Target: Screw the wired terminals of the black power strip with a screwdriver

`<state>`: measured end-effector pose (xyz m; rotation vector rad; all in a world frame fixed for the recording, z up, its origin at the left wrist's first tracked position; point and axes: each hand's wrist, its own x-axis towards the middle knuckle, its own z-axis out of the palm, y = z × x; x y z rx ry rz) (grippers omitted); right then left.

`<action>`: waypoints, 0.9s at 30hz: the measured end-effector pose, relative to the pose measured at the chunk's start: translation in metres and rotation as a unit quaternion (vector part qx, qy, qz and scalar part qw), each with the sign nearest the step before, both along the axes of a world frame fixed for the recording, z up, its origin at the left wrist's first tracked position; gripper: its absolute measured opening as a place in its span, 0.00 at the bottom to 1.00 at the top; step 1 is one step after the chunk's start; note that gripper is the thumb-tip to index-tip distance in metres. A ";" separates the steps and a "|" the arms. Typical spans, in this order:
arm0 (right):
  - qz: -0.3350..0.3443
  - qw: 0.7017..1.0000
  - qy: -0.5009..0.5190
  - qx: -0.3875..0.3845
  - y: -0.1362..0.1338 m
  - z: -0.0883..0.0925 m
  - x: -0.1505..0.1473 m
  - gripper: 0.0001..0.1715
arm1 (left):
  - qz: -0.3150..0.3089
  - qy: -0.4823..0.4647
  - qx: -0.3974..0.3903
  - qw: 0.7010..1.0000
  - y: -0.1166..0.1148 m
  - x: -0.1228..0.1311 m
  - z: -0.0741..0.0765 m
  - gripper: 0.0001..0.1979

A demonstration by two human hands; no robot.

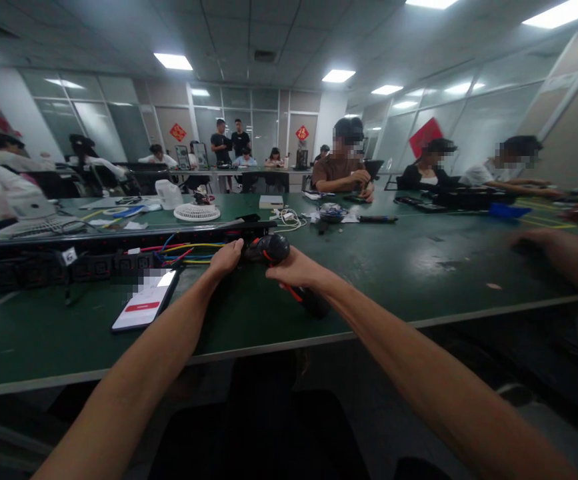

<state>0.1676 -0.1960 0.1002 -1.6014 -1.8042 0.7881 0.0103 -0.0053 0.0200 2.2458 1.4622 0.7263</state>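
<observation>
My right hand (299,268) is wrapped round the grip of a black cordless drill with orange-red trim (275,249). The drill points left, towards my left hand (227,259). That hand is closed at the right end of a long black metal housing (103,238); what its fingers hold is hidden. Red, yellow and blue wires (189,249) run from a row of black socket modules (101,268) towards my left hand. The modules lie along the near side of the housing.
A phone (141,308) lies left of my left forearm on the green table (399,280). Beyond are a white fan grille (197,212), a white jug (169,194), a small box (271,201) and white cable (293,219). Another person's blurred hand (543,248) is at the right.
</observation>
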 end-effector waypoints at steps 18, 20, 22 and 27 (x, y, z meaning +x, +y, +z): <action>-0.002 1.000 0.010 -0.015 0.001 -0.001 0.003 0.10 | -0.005 0.014 0.009 1.000 -0.003 0.002 0.002 0.31; -0.002 1.000 0.016 -0.018 0.000 0.001 0.003 0.12 | -0.008 0.015 0.009 1.000 -0.004 0.001 0.002 0.31; -0.003 1.000 0.016 -0.018 -0.001 0.002 0.002 0.15 | -0.011 0.015 0.008 1.000 -0.004 0.001 0.003 0.31; -0.002 1.000 0.016 -0.024 -0.001 0.004 0.001 0.17 | -0.006 0.006 0.001 1.000 -0.003 0.001 0.002 0.32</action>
